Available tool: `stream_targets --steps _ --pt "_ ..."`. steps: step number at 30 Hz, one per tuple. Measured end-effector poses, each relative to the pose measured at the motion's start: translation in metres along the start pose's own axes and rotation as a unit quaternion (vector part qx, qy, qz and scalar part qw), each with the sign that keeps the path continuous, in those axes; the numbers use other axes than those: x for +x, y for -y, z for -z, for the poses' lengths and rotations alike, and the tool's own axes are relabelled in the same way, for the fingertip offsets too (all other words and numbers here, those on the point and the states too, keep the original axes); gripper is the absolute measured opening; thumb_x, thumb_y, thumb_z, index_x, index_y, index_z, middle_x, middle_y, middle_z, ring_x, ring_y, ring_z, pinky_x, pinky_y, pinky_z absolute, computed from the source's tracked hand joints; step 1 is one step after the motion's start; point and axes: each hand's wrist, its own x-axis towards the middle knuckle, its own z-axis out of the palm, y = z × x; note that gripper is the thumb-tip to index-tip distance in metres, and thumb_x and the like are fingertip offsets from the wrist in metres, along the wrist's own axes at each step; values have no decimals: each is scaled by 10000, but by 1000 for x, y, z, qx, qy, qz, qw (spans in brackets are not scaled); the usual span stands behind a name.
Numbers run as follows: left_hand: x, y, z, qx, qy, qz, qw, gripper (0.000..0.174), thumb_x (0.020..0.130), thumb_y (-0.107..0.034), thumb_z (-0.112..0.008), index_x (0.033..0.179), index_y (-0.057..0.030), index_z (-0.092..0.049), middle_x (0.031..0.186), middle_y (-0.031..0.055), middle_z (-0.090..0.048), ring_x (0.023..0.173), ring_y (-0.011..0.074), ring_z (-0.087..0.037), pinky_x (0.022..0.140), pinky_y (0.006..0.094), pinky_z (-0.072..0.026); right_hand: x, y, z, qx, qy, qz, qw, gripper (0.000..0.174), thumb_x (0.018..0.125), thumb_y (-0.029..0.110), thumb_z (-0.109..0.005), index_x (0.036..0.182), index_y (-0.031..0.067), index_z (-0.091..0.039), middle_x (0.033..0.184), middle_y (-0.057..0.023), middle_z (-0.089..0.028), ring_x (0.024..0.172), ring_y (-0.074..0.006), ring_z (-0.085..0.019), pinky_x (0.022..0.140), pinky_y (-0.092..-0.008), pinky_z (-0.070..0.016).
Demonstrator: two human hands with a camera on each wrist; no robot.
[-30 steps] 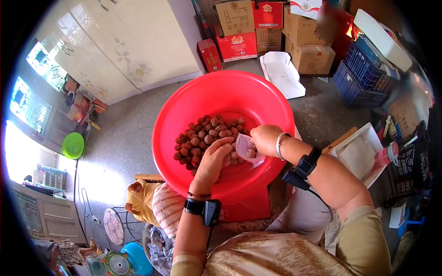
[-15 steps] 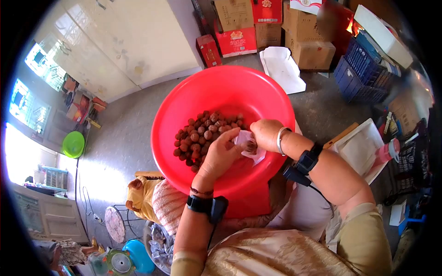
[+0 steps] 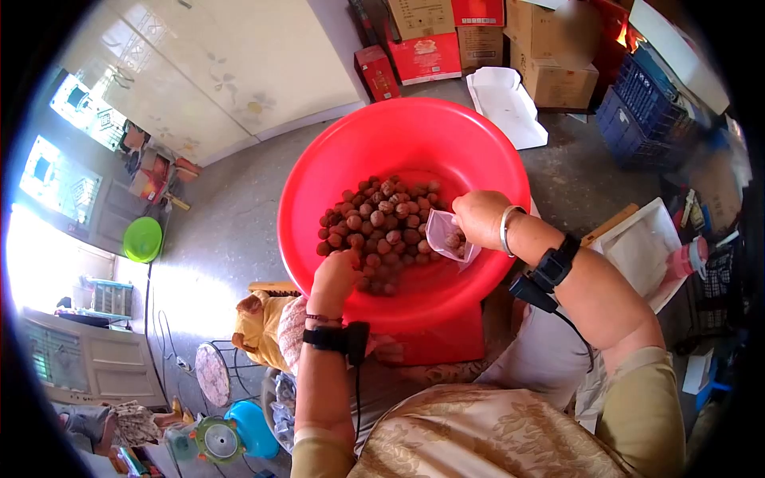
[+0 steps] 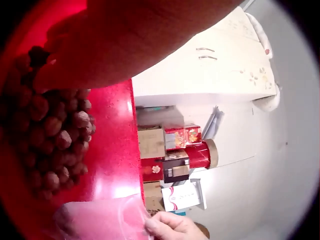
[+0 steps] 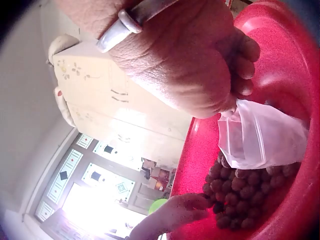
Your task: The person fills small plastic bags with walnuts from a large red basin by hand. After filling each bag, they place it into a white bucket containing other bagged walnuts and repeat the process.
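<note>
A heap of brown walnuts (image 3: pixel 382 215) lies in a large red plastic basin (image 3: pixel 398 127). My left hand (image 3: pixel 335 279) reaches into the near left side of the heap, thumb and fingers spread apart among the walnuts in the left wrist view. With my right hand (image 3: pixel 482 219) I pinch the edge of a clear zip bag (image 3: pixel 441 229) above the right part of the basin. A few walnuts are inside the bag. In the right wrist view the bag (image 5: pixel 255 135) hangs from the thumb and fingers, its zip strip showing.
Behind the basin stand stacked cartons (image 3: pixel 558 80) and a white tray (image 3: pixel 506 103). Blue crates (image 3: pixel 637 119) are at the right, beside a white box with a pink bottle (image 3: pixel 677 267). A green bowl (image 3: pixel 143 239), a round stool (image 3: pixel 213 374) and a yellow cloth (image 3: pixel 259 327) are at the left.
My left hand was at the bag's mouth, with walnuts dropping in half a second ago. It has moved left to the heap. The right hand still holds the bag.
</note>
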Motion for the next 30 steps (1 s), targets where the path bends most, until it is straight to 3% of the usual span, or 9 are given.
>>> stream_targets --steps 1,3,6,17,20,22,26,28,30 --pt "3 12 -10 57 17 -10 998 273 787 -236 -754 990 -59 -708 977 209 -711 933 405 -691 802 488 -561 0 0 -1 0 0 1 1000 249 825 257 -789 941 37 -783 961 -219 -744 940 -379 -732 834 -470 -579" --pt "1 12 -10 48 43 4 998 286 783 -244 -757 1005 -70 -712 998 206 -705 967 400 -687 818 492 -564 -2 -1 -2 -7 -13 21 1000 231 970 236 -630 926 23 -707 901 -206 -721 890 -410 -703 783 -516 -554" --pt "-2 10 -15 83 59 7 995 288 775 -244 -757 1009 -79 -723 1025 198 -699 1019 390 -678 842 494 -570 3 -3 -6 -4 -16 4 1000 257 872 267 -741 950 26 -779 977 -220 -746 947 -388 -731 834 -483 -577" --pt "22 50 -48 140 63 -95 983 209 815 -213 -698 939 -49 -741 994 213 -707 992 395 -692 857 477 -569 -1 0 -2 -8 -12 8 1000 229 935 218 -651 964 19 -762 977 -221 -744 958 -396 -724 849 -491 -568" --pt "25 58 -53 132 48 -112 984 238 762 -200 -741 955 -61 -745 1028 218 -704 981 400 -691 839 492 -581 0 -1 -4 -10 -11 10 1000 227 938 209 -643 957 15 -759 974 -229 -741 959 -402 -722 844 -495 -568" --pt "29 60 -56 154 39 -126 979 247 778 -254 -738 924 -57 -767 945 204 -725 909 392 -707 810 474 -578 1 0 -4 -6 -13 9 1000 226 937 206 -642 955 13 -758 973 -233 -739 960 -405 -721 842 -495 -569" --pt "17 31 -35 150 77 -59 984 312 764 -291 -756 942 -34 -771 999 211 -732 898 406 -714 798 477 -588 1 -2 -4 -12 -17 18 1000 230 937 208 -643 959 8 -755 966 -236 -737 955 -408 -720 837 -496 -569" --pt "19 31 -39 157 116 -38 980 315 746 -240 -770 1007 -64 -759 1170 218 -683 1029 392 -692 876 492 -579 0 -3 -8 -8 -13 19 1000 231 937 209 -645 960 7 -755 965 -235 -737 952 -408 -720 836 -495 -569" --pt "14 25 -39 134 90 -37 986 369 738 -275 -771 1003 -18 -749 1107 225 -706 982 401 -706 844 488 -587 2 -4 -9 -18 -29 17 999 232 936 213 -648 963 10 -757 976 -233 -738 954 -405 -721 841 -495 -569"
